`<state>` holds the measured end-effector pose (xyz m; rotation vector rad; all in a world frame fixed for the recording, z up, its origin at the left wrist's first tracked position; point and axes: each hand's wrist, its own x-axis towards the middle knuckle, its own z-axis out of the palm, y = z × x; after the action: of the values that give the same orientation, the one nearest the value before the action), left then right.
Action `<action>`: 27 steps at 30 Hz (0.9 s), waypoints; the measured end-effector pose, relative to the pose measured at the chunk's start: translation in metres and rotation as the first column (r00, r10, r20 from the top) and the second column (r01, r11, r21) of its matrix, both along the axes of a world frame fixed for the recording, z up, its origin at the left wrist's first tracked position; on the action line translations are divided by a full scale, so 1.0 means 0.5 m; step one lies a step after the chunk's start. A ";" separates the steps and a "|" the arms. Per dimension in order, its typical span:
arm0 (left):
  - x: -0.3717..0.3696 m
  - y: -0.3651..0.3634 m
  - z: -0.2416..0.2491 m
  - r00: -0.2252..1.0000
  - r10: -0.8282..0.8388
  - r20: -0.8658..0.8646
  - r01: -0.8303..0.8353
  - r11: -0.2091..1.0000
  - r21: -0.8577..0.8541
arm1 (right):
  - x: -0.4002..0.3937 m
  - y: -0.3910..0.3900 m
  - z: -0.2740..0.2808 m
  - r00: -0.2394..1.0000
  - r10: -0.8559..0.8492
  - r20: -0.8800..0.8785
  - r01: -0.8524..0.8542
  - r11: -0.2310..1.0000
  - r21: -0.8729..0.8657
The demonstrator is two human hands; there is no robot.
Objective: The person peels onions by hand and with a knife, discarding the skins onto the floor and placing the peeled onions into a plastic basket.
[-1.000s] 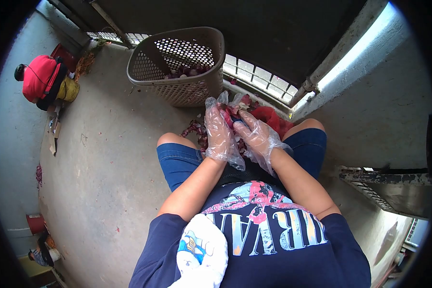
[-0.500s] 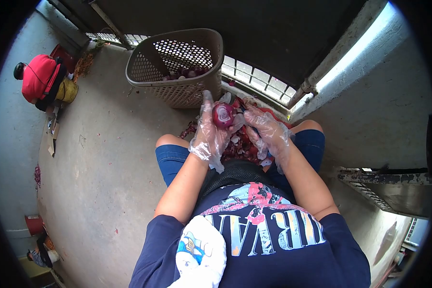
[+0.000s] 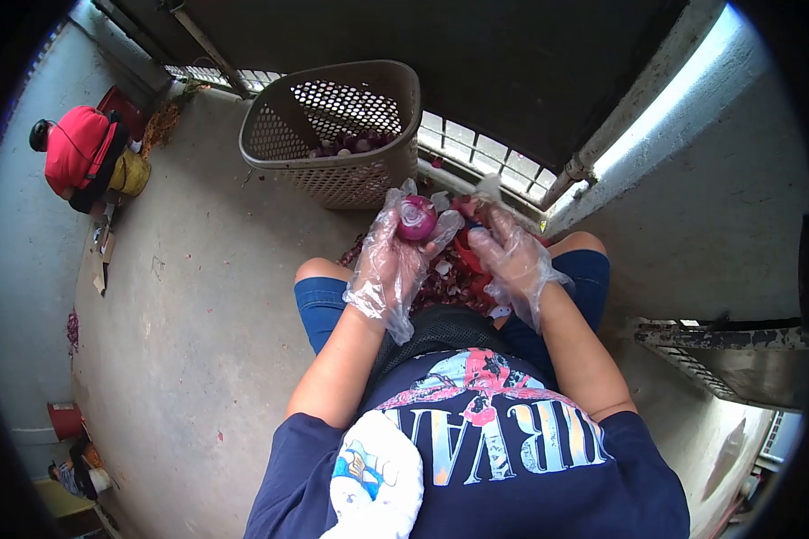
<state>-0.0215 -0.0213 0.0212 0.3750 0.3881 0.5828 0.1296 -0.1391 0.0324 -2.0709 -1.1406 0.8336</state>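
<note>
A red onion [image 3: 418,218], its cut pale top showing rings, rests in my left hand [image 3: 395,256], fingers curled around it. Thin clear plastic gloves cover both hands. Just right of the onion is my right hand [image 3: 515,260], fingers bent inward around something small and dark that I cannot make out. Blurred pale film shows above its fingertips. Below the hands, between my knees, lies a heap of red onion skins [image 3: 445,286] with a few white scraps in it.
A brown perforated basket [image 3: 333,171] with several red onions [image 3: 360,144] stands ahead. A person in red [image 3: 85,148] sits at far left beside a yellow container [image 3: 130,171]. A barred gap [image 3: 476,144] runs under the dark panel; a metal frame [image 3: 719,337] stands right.
My right hand has moved slightly away from the onion, to the right and down. The left hand has shifted a little, its fingers lower around the onion, which has turned slightly.
</note>
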 end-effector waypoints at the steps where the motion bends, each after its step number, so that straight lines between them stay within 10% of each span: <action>1: 0.000 -0.005 0.002 0.998 0.019 -0.052 -0.017 0.999 0.036 | -0.012 -0.002 0.006 0.999 0.037 0.035 -0.041 0.990 0.138; 10: -0.003 -0.030 0.019 0.996 0.023 -0.086 -0.025 1.000 -0.018 | -0.025 0.001 0.012 0.991 0.129 -0.035 -0.127 0.990 0.053; 13: -0.010 -0.024 0.012 0.996 -0.079 0.042 0.085 0.985 -0.151 | -0.008 0.000 -0.030 0.966 0.126 -0.225 -0.078 0.975 0.209; 15: -0.021 -0.015 -0.005 0.979 -0.148 0.138 0.173 0.966 -0.191 | 0.023 -0.001 -0.035 0.638 -0.004 -0.770 0.160 0.979 0.127; 19: -0.023 -0.019 0.003 0.989 -0.124 0.078 0.135 0.979 -0.155 | 0.023 -0.016 -0.035 0.918 -0.068 -0.391 0.067 0.998 -0.017; 23: -0.022 -0.012 -0.018 0.995 -0.092 0.043 0.098 0.982 -0.160 | -0.018 -0.042 0.027 0.824 0.123 -0.554 -0.027 0.984 0.178; 27: -0.006 -0.017 -0.005 0.996 -0.052 0.078 0.072 0.957 -0.282 | -0.026 -0.028 0.043 0.942 0.243 -0.233 -0.209 0.965 0.160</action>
<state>-0.0244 -0.0299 0.0188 0.0890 0.3856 0.4688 0.1165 -0.1532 0.0537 -1.6905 -1.2702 1.0657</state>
